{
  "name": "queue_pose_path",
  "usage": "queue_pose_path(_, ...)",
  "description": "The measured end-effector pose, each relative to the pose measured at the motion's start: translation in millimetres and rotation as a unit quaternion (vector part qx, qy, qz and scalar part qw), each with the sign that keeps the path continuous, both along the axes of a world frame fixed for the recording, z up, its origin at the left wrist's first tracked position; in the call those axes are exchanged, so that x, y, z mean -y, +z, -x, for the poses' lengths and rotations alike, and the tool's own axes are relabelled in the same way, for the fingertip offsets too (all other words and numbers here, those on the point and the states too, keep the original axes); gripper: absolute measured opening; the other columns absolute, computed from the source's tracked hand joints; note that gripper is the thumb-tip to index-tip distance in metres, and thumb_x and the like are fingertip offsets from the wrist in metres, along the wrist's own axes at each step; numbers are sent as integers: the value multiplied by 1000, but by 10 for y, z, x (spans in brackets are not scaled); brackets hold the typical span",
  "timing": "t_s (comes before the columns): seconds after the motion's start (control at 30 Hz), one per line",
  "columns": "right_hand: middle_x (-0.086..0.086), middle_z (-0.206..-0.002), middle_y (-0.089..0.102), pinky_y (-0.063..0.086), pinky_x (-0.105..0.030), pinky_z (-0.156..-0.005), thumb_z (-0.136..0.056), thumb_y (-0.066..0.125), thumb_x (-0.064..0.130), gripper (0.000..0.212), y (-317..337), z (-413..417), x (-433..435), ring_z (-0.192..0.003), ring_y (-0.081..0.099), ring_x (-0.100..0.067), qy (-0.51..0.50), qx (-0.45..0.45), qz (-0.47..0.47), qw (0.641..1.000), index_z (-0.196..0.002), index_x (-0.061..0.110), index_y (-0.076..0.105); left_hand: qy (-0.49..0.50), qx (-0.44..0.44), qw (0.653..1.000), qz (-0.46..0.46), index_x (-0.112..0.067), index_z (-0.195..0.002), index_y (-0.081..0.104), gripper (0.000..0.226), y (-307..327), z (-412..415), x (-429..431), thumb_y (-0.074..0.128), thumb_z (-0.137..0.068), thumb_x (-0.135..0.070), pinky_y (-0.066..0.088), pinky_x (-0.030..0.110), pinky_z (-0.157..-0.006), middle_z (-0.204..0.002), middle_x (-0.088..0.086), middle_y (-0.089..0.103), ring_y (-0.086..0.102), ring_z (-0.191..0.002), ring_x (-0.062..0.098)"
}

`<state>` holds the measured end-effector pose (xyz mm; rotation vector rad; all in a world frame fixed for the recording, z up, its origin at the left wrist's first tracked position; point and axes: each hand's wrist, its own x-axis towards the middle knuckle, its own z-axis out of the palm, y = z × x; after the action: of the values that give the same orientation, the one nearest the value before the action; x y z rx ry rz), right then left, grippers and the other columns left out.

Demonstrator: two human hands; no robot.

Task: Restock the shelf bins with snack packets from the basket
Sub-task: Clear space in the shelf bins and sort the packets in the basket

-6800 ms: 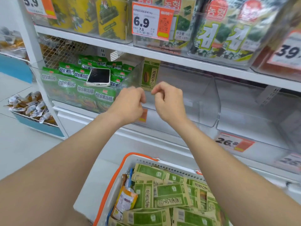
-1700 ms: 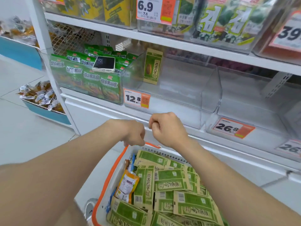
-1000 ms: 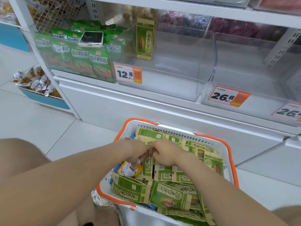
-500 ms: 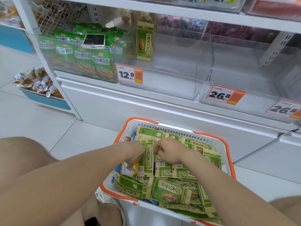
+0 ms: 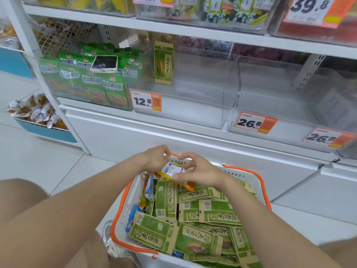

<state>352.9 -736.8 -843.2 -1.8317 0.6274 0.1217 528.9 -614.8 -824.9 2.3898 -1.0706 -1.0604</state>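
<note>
Item one: I am seeing the left hand (image 5: 154,160) and the right hand (image 5: 202,174) working close together over the far end of the basket (image 5: 126,202), both gripping one orange packet (image 5: 172,171). The left hand is curling round the packet's left end, and the right hand is pinching its right end between thumb and fingers. The packet is hanging just above the load with its printed label facing up. Item two: the basket, white with an orange rim, is sitting in front of the shelf, below the bins. It is holding a loose heap of green packets (image 5: 193,211), lying flat and overlapping, with a few blue packets (image 5: 148,189) standing on edge along its left wall. Item three: the middle bin (image 5: 202,105), clear plastic, is carrying one upright packet (image 5: 163,62) leaning at its left wall, and a price tag (image 5: 146,101) reading 12.8 is sitting on its front. Item four: the left bin (image 5: 46,88) is showing rows of green bags (image 5: 90,82), with a phone (image 5: 105,63) lying flat on top of them. Item five: the right bin (image 5: 280,93) is bearing a second tag (image 5: 255,122) reading 26.8. Item six: a blue tray (image 5: 46,132) of wrapped sweets is sitting low at the far left
</note>
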Motion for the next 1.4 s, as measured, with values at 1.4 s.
queue_pose_path(1.4, -13, -102, 77, 54, -37, -87, -96, 68, 36, 33, 424, -62, 146, -94, 70, -23, -170, 237, -203, 935, -106, 7, 80, 64, -214, 933, 283, -10, -114, 71, 53, 320, 112, 94, 96, -68, -2, 64, 50, -85, -114, 14, 75, 76, -101, 29)
